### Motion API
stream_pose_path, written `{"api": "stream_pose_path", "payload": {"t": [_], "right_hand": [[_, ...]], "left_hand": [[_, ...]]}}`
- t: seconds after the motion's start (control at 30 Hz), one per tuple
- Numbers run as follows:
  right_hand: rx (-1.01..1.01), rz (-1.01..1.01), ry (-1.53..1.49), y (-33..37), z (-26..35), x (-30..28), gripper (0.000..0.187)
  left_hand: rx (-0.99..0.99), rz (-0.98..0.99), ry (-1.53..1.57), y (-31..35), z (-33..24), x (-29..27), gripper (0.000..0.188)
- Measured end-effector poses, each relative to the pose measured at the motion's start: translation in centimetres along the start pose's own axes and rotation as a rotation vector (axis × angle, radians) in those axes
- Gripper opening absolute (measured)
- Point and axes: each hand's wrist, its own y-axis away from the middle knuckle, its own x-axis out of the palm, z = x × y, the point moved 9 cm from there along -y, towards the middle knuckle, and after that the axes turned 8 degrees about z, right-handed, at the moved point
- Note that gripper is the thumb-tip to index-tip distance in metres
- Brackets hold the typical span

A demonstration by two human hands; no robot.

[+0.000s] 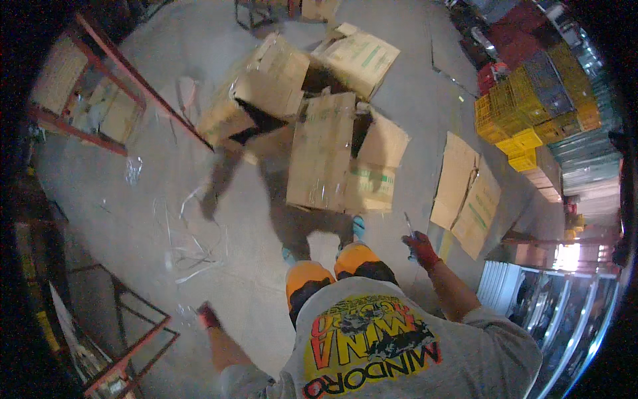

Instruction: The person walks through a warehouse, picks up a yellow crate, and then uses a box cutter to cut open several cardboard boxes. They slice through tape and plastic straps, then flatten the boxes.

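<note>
My right hand [423,251], in a dark red glove, is closed around a knife [409,226] with a slim pale blade pointing away from me. It is held out to the right of my legs. My left hand [207,315], also in a red glove, hangs low at my left side; its fingers are too blurred to read, and a clear plastic scrap [186,311] shows beside it. In front of my feet stands a tall brown cardboard box [321,153]. Behind it, more opened cartons [272,76] lean together, one with raised flaps [362,60].
A flattened cardboard sheet [465,193] lies to the right. Yellow crates [512,100] are stacked at the far right, with metal racking [558,299] nearer. Red metal frames stand at the far left [133,73] and near left [143,349]. Loose plastic straps [196,256] litter the floor.
</note>
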Motion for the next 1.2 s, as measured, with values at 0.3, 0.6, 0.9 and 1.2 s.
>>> {"api": "stream_pose_path", "payload": {"t": [0.3,0.6,0.9,1.2], "right_hand": [[-0.305,-0.093,0.173,-15.4,7.0,15.7,0.053],[-0.315,-0.028,0.57,-26.4,9.6,17.3,0.043],[-0.259,0.282,-0.002,-19.2,20.9,-1.5,0.029],[-0.204,0.185,-0.189,-16.6,27.9,-24.4,0.023]], "left_hand": [[0.019,0.269,0.6,3.2,-19.4,19.0,0.058],[-0.051,0.32,0.45,-0.8,-30.9,17.6,0.055],[0.832,-0.257,-0.241,-5.8,-65.0,6.0,0.071],[1.273,-0.146,-0.182,-1.1,-87.4,3.5,0.055]]}}
